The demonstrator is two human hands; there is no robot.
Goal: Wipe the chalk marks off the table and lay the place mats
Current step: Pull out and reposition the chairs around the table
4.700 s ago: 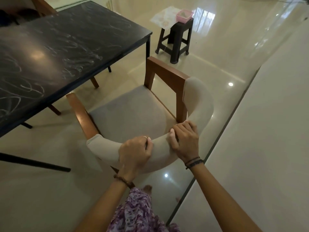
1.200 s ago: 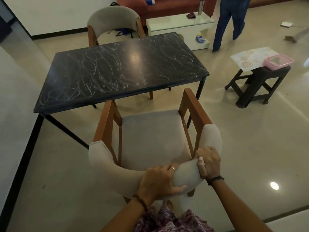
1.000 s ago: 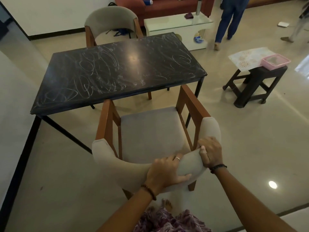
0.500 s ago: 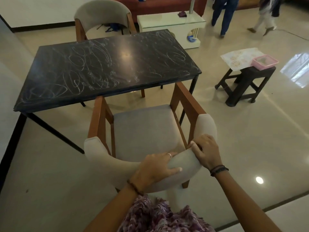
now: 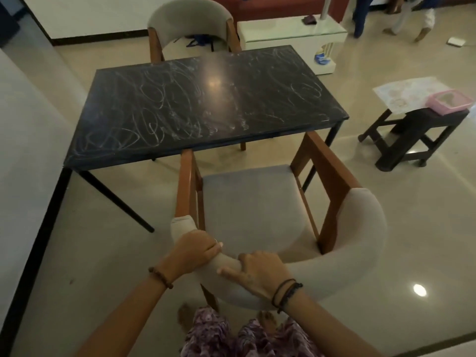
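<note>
Head view: both hands wrap the chair's padded backrest.
Left hand (image 5: pixel 196 249): curled over the rail.
Right hand (image 5: pixel 257 273): gripping just beside it.
Chair (image 5: pixel 260 210): looks solid, probably heavy.
Table (image 5: pixel 257 140): chalk marks (image 5: pixel 154 112) corner to corner.
Place mats (image 5: pixel 409 92): thin, probably floppy, on the stool (image 5: pixel 409 135); take by an edge.

A single head-worn camera looked forward and steeply down from standing height. Closest, at 6 o'clock, came the wearer's forearms and the near chair (image 5: pixel 257 210); the black table (image 5: pixel 206 104) filled the middle distance toward 12 o'clock. A dark stool (image 5: pixel 412 135) sat out at 2 o'clock. Wide-angle bending curved the frame's edges. No second view shared the scene.
</note>
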